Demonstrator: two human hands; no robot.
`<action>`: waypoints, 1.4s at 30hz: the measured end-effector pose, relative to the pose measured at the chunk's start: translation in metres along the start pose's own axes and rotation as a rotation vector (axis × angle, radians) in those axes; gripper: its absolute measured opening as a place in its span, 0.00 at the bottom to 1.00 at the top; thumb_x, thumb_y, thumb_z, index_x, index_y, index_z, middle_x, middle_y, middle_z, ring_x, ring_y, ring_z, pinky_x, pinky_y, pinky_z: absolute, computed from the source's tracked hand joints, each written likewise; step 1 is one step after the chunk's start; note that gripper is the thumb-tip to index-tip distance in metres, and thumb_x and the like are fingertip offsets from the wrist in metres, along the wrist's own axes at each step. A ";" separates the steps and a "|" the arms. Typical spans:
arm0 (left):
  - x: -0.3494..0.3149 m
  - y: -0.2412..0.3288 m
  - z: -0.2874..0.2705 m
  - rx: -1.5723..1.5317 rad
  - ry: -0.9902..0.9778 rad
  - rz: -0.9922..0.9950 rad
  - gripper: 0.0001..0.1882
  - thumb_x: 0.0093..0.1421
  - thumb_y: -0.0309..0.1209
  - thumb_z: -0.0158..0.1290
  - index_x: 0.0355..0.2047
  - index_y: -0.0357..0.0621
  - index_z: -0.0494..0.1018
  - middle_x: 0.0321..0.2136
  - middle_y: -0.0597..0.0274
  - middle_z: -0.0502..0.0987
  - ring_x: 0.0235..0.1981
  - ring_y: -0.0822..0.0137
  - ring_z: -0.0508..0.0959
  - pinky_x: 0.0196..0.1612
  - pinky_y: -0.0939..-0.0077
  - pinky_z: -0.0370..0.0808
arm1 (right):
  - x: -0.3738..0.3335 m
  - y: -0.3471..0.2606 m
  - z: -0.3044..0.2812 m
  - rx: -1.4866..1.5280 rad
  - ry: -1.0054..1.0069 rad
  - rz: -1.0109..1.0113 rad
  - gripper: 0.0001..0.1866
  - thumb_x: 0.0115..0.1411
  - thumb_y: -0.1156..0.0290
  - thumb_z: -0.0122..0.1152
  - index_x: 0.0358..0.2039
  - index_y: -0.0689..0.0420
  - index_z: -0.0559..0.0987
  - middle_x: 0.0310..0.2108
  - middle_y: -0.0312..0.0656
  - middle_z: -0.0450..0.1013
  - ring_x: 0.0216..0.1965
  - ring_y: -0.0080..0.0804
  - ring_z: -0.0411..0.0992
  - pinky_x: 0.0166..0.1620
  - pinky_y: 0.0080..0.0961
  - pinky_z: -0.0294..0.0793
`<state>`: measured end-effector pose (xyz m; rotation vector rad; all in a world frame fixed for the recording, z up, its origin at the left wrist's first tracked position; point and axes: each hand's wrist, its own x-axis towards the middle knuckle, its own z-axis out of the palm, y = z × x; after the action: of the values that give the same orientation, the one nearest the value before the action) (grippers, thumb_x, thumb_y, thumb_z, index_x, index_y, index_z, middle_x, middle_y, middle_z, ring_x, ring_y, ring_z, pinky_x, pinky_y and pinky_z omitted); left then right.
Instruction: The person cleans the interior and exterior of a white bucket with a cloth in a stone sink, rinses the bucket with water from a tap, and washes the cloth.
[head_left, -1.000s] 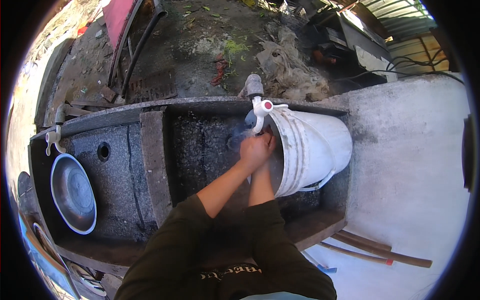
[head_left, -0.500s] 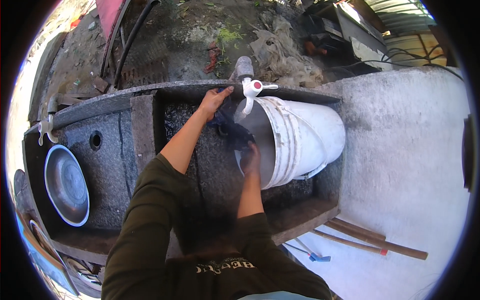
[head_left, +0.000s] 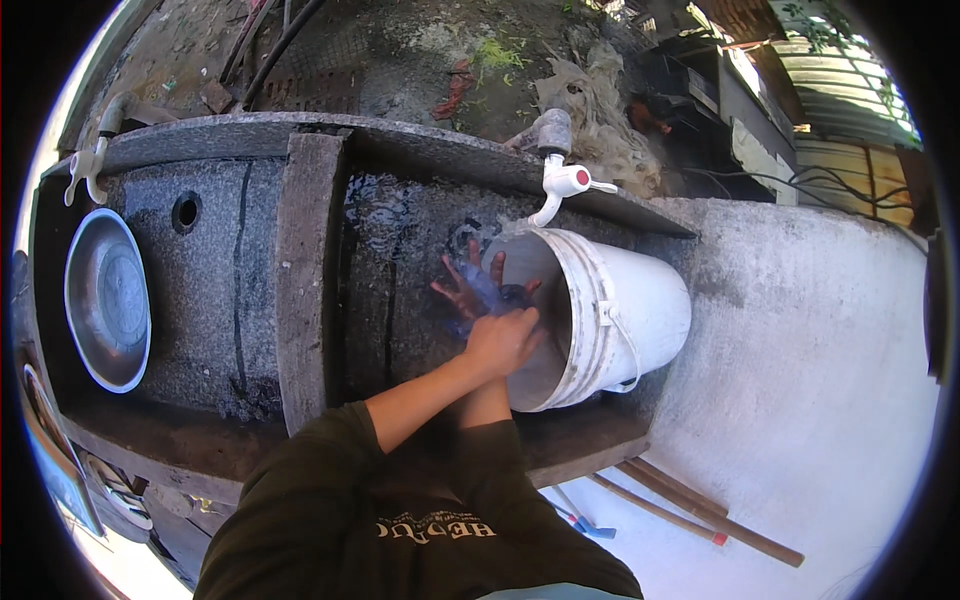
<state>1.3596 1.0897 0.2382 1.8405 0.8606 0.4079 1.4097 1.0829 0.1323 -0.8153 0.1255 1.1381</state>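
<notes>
My left hand [head_left: 505, 338] is closed on a wet dark-blue cloth [head_left: 486, 290] and crosses over my right wrist. Beyond it, my right hand [head_left: 458, 296] has its fingers spread, with part of the cloth lying across it. Both hands are at the mouth of a white bucket [head_left: 625, 315] lying on its side in the stone sink [head_left: 375, 300]. Above the bucket's rim is a white tap [head_left: 560, 185] with a red-dotted handle. How much of the cloth lies under my left fingers is hidden.
A stone divider [head_left: 305, 270] separates the left basin, where a metal bowl [head_left: 108, 300] leans near a drain hole [head_left: 186, 212]. Another tap [head_left: 88, 172] is at far left. A white wall [head_left: 790, 370] stands on the right, with wooden poles [head_left: 710, 505] leaning by it.
My left hand has come down from the sink's back edge and across onto my right wrist. My right fingers have spread, and the cloth has moved with the hands. The view has shifted.
</notes>
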 end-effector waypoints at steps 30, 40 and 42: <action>0.045 -0.023 -0.008 0.075 0.265 0.137 0.10 0.49 0.39 0.51 0.22 0.48 0.71 0.18 0.57 0.72 0.18 0.56 0.75 0.22 0.63 0.72 | 0.003 -0.022 0.022 -0.345 0.075 0.104 0.16 0.61 0.61 0.40 0.43 0.57 0.67 0.38 0.37 0.67 0.39 0.26 0.66 0.43 0.29 0.68; 0.085 -0.046 -0.013 0.302 0.333 0.109 0.10 0.46 0.36 0.49 0.25 0.44 0.74 0.20 0.54 0.76 0.22 0.57 0.77 0.26 0.62 0.73 | 0.043 -0.020 0.032 -0.251 -0.177 -0.040 0.15 0.59 0.62 0.43 0.42 0.56 0.68 0.36 0.35 0.66 0.37 0.24 0.66 0.40 0.25 0.68; 0.103 -0.063 -0.044 0.256 0.196 -0.028 0.09 0.45 0.34 0.49 0.24 0.44 0.74 0.21 0.52 0.76 0.23 0.55 0.77 0.28 0.61 0.73 | 0.045 -0.006 0.038 -0.348 -0.116 -0.080 0.14 0.59 0.63 0.44 0.42 0.56 0.68 0.36 0.34 0.66 0.37 0.23 0.65 0.39 0.24 0.68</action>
<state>1.3794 1.2075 0.1893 2.0437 1.1137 0.4842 1.4234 1.1394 0.1406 -1.0484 -0.2056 1.1437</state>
